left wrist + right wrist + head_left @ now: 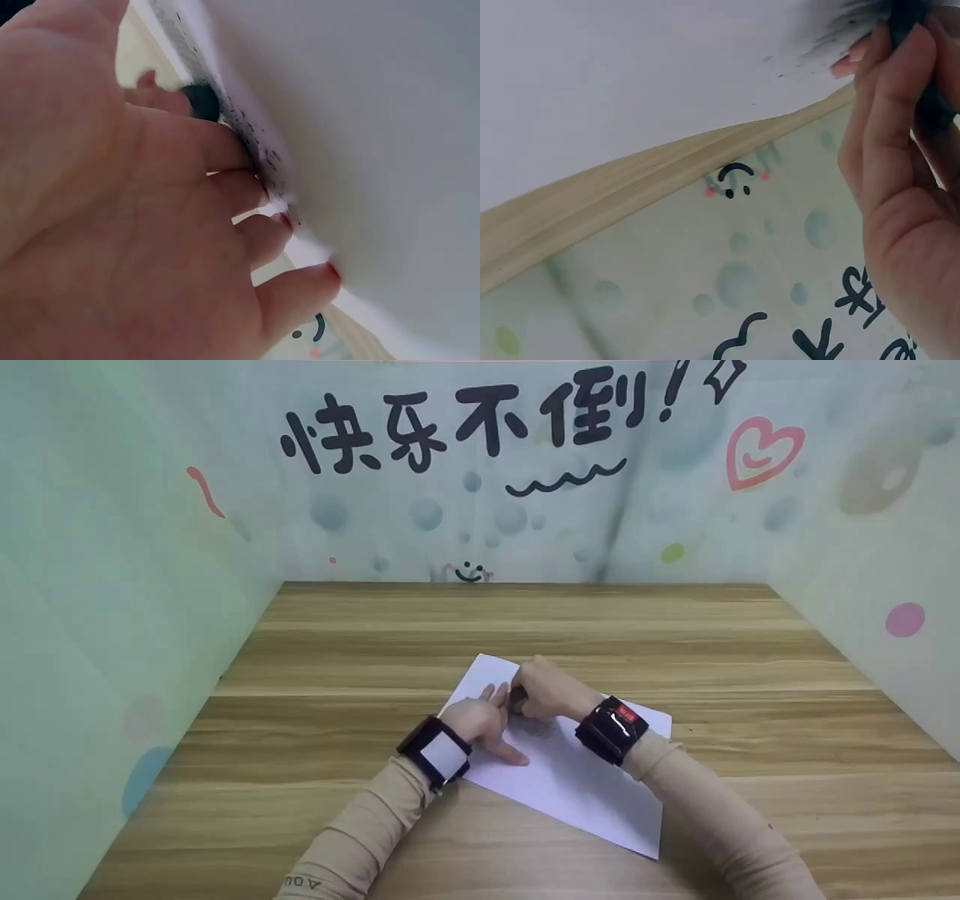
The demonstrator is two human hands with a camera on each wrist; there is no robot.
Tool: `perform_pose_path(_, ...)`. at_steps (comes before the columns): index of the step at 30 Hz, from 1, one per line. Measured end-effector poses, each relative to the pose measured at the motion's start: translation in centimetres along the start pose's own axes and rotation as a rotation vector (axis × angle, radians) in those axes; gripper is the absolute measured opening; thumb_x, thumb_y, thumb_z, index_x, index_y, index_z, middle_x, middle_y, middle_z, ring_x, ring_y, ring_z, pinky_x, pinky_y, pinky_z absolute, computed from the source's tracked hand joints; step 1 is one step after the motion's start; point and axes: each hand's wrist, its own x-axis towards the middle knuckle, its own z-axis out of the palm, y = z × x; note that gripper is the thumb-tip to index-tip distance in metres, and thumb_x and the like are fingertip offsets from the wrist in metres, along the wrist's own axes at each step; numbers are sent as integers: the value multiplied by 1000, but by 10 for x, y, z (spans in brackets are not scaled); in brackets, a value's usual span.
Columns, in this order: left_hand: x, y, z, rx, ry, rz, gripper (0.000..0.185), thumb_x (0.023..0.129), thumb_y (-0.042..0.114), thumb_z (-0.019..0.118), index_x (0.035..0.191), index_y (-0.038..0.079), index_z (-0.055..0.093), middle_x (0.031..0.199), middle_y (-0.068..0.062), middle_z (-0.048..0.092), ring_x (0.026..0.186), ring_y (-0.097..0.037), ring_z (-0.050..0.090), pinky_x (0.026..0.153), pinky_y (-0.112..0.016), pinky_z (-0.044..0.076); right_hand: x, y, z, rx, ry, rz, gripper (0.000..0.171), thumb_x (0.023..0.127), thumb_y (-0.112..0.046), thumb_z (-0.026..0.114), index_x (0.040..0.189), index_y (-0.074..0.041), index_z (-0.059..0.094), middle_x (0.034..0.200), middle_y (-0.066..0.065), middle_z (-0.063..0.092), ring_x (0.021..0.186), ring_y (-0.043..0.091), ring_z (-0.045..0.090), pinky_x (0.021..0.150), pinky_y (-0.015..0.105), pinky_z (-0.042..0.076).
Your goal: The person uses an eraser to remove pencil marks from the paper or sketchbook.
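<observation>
A sheet of white paper (pixel 585 787) lies slanted on the wooden table. My left hand (pixel 481 722) presses on its left part with the fingers spread, the thumb apart from the others. In the left wrist view the fingertips of that hand (pixel 172 217) touch the paper. My right hand (pixel 551 690) grips a dark teal eraser (pixel 934 109) against the paper, close beside the left fingers. Much of the eraser is hidden by the fingers. A grey smudge (pixel 534 727) with small dark crumbs (pixel 259 146) marks the paper around it.
The wooden table (pixel 300 720) extends around the paper on all sides. Pale printed cloth walls (pixel 420 525) with lettering and dots enclose it at the back, left and right. Both wrists wear black straps (pixel 611 730).
</observation>
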Motion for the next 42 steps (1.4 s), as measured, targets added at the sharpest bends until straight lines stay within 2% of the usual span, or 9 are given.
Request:
perform_pose_path(2, 0, 0, 0, 1, 11, -3, 109, 74, 66, 59, 148, 9, 2, 156, 0, -3, 144, -16, -2, 115, -32, 22, -1, -1, 1, -8, 9, 9, 7, 60, 1, 65, 61, -5, 65, 55, -2, 52, 53, 10, 39, 49, 22, 36)
perform_pose_path(8, 0, -2, 1, -3, -7, 26, 110, 74, 63, 61, 148, 8, 0, 156, -1, -6, 144, -17, -5, 117, -30, 14, -6, -6, -1, 63, -60, -102, 7, 64, 0, 65, 62, -7, 67, 52, -3, 55, 49, 4, 38, 45, 15, 33)
perform_pose_path(13, 0, -2, 0, 8, -5, 29, 109, 75, 63, 60, 148, 8, 0, 156, -1, -6, 144, -17, -4, 116, -30, 16, -3, 0, -2, 74, -19, -60, 7, 66, 0, 66, 61, -5, 66, 52, -1, 55, 48, 3, 37, 46, 15, 32)
perform_pose_path(18, -2, -2, 2, 12, 0, 34, 109, 75, 64, 59, 148, 9, -1, 156, -3, -5, 144, -19, -4, 117, -32, 14, -4, 1, -1, 137, -113, -151, 6, 68, -4, 67, 69, -8, 71, 57, 0, 63, 49, 1, 43, 47, 13, 38)
perform_pose_path(24, -1, -2, 1, 11, 22, 26, 109, 74, 65, 59, 148, 8, 2, 156, -3, -4, 144, -18, -2, 116, -33, 18, -3, 6, 1, 105, -11, -72, 6, 66, -1, 67, 63, -6, 67, 54, 0, 58, 48, 2, 40, 46, 14, 35)
perform_pose_path(29, -1, -1, -1, 27, -36, 22, 109, 76, 65, 57, 148, 9, -2, 156, -2, -8, 144, -18, -7, 118, -33, 12, -5, 3, -1, 140, -86, -164, 8, 65, -2, 66, 69, -8, 70, 57, 0, 63, 50, 2, 43, 47, 13, 37)
perform_pose_path(34, 0, -1, -1, 33, -20, 24, 109, 75, 65, 58, 148, 9, -1, 156, -2, -7, 144, -18, -6, 117, -32, 15, -7, 5, -1, 101, -10, -54, 5, 66, -2, 68, 63, -6, 68, 56, 1, 61, 50, 2, 41, 50, 15, 36)
perform_pose_path(39, 0, 0, 0, 21, -12, 24, 110, 75, 65, 59, 148, 9, -1, 156, -3, -6, 144, -19, -5, 117, -32, 14, -9, 2, -3, 151, -98, -133, 5, 65, -2, 66, 63, -7, 67, 55, 0, 61, 48, 1, 41, 47, 14, 36)
perform_pose_path(42, 0, 1, 0, 32, -15, 21, 109, 75, 66, 58, 148, 10, -1, 156, -2, -6, 144, -19, -5, 117, -33, 15, -10, 3, -3, 154, -75, -126, 5, 66, -2, 67, 64, -7, 68, 56, 1, 63, 48, 1, 44, 46, 14, 38)
